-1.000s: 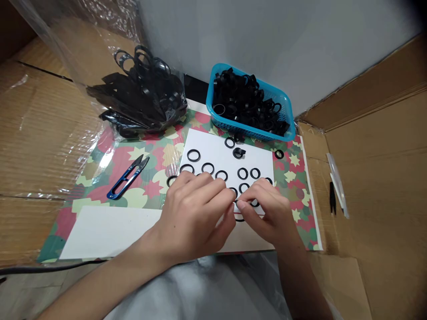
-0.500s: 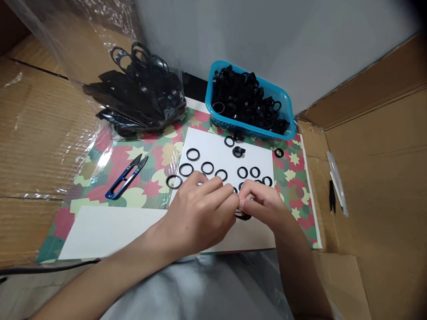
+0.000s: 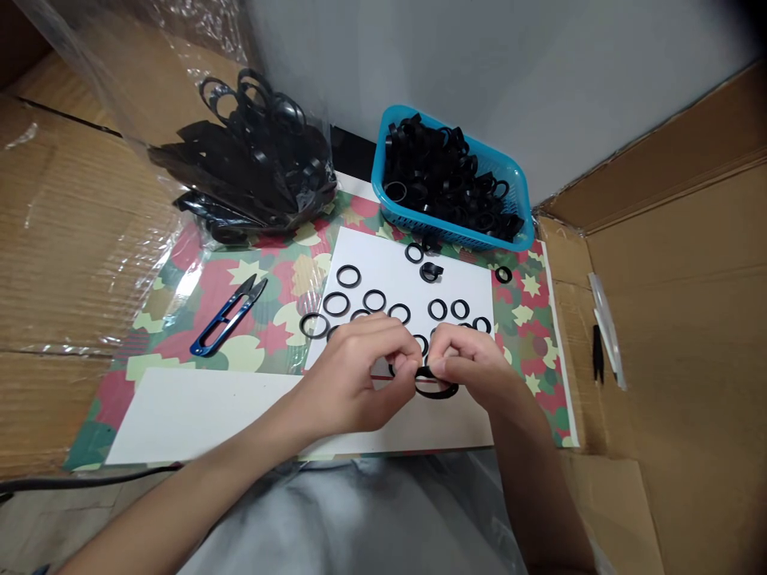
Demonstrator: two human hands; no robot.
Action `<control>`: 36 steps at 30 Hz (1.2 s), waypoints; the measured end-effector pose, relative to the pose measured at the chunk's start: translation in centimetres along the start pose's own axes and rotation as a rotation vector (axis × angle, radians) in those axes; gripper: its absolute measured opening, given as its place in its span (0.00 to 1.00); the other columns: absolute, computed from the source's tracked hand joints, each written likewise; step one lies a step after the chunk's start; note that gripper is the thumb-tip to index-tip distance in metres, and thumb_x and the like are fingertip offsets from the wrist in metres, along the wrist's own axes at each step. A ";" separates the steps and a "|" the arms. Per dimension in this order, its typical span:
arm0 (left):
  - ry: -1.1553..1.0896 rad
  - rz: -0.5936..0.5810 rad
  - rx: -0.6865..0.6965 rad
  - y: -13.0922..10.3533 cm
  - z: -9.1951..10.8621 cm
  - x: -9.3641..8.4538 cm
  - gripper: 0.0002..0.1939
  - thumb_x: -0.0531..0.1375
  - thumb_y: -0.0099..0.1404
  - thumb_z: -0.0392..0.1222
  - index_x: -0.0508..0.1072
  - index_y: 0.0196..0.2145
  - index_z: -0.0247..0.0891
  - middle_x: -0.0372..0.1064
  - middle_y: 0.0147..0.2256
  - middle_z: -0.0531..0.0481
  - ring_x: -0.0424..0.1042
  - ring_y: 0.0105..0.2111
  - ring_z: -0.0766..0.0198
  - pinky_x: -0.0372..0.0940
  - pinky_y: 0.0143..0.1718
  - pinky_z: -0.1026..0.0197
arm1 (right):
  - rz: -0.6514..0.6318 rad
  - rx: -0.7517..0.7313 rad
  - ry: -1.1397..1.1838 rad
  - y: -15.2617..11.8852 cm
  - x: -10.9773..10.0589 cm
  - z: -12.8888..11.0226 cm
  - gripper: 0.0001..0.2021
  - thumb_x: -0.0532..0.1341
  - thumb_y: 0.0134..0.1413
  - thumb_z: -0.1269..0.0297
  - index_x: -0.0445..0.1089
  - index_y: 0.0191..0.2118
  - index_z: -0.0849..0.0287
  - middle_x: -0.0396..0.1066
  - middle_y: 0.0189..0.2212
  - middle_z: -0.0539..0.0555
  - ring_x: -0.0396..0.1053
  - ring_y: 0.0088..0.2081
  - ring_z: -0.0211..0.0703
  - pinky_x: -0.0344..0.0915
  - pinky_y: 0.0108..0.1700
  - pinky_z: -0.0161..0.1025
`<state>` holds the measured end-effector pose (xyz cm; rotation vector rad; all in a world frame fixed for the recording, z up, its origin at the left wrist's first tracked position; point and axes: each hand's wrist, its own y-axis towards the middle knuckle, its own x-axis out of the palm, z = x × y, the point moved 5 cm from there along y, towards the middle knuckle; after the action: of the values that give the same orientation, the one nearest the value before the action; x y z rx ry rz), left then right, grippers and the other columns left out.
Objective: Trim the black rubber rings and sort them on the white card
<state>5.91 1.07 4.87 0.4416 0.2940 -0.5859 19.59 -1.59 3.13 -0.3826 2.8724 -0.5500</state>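
Both my hands pinch one black ring [image 3: 437, 393] just above the white sheet [image 3: 383, 415]. My left hand [image 3: 365, 371] grips its left side between thumb and forefinger, fingers curled. Close beside it, my right hand [image 3: 470, 359] pinches the ring's upper edge with thumb and forefinger. Larger thin black rings [image 3: 336, 303] lie on the sheet beyond my left hand, some partly hidden by it. Smaller, thicker black rings [image 3: 460, 308] lie beyond my right hand. Farther back, a black ring with a raised piece [image 3: 430, 272] rests on the sheet.
A blue basket [image 3: 527, 228] heaped with black rings stands at the back. Clear plastic bag [image 3: 257, 176] with black parts sits back left. Blue thread snips [image 3: 224, 318] lie on the patterned cover at left. Cardboard walls [image 3: 677, 319] flank both sides; tweezers [image 3: 598, 354] lie at right.
My left hand has turned, so its thumb and forefinger now show. More of the black ring is visible between my hands. My right hand has barely moved.
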 end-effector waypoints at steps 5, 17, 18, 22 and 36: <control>-0.313 -0.008 -0.230 0.0 -1.5 -0.1 0.09 0.54 0.59 0.35 0.68 0.23 0.36 0.65 0.22 0.53 0.62 0.23 0.69 0.56 0.25 0.66 | 0.109 -0.023 -0.118 -0.2 -0.5 0.3 0.04 0.55 0.44 0.69 0.62 0.23 0.57 0.62 0.19 0.46 0.60 0.21 0.34 0.57 0.24 0.33; -0.461 0.240 -0.343 -1.0 -4.3 -1.9 0.11 0.55 0.62 0.43 0.68 0.24 0.37 0.65 0.23 0.53 0.62 0.25 0.67 0.56 0.27 0.64 | 0.568 -0.417 -0.965 2.7 -3.1 2.5 0.07 0.54 0.55 0.69 0.65 0.27 0.56 0.68 0.28 0.51 0.58 0.37 0.45 0.53 0.39 0.43; -0.468 0.250 -0.344 -1.0 -4.5 -2.0 0.11 0.56 0.61 0.43 0.68 0.24 0.37 0.65 0.24 0.53 0.62 0.26 0.67 0.56 0.27 0.64 | 0.581 -0.409 -0.988 2.9 -3.0 2.8 0.07 0.55 0.55 0.69 0.66 0.27 0.56 0.68 0.29 0.52 0.58 0.38 0.46 0.52 0.39 0.43; -0.534 0.303 -0.352 -1.2 -5.0 -2.3 0.09 0.57 0.60 0.42 0.69 0.24 0.37 0.65 0.24 0.52 0.63 0.26 0.66 0.57 0.27 0.64 | 0.595 -0.379 -1.006 3.2 -3.0 3.5 0.07 0.55 0.55 0.68 0.67 0.28 0.56 0.67 0.32 0.53 0.56 0.40 0.47 0.51 0.39 0.44; -0.562 0.345 -0.321 -1.5 -5.3 -2.8 0.11 0.56 0.63 0.42 0.70 0.25 0.36 0.65 0.25 0.51 0.63 0.27 0.67 0.58 0.29 0.65 | 0.670 -0.330 -1.025 4.6 -6.3 2.5 0.08 0.53 0.57 0.62 0.67 0.38 0.57 0.67 0.32 0.53 0.57 0.39 0.48 0.52 0.43 0.45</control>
<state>2.07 3.80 0.87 0.0036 -0.2243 -0.2968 25.15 3.50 -0.06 0.2240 1.8799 0.2147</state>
